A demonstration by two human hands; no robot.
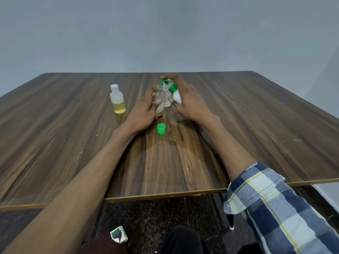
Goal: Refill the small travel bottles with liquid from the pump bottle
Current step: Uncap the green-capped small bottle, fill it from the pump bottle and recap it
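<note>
- Mid-table, our right hand (190,99) grips the tilted pump bottle (175,94), spout by a clear travel bottle (159,103) clasped in our left hand (145,110).
- Another clear bottle (167,99) stands between them.
- A green cap (161,129) lies nearer us; a capped bottle (117,99) stands left.

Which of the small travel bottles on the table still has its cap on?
The bottle with yellow liquid, standing alone on the left, wears a white cap. The clear one gripped by the left hand is uncapped, as seems the one behind it.
</note>
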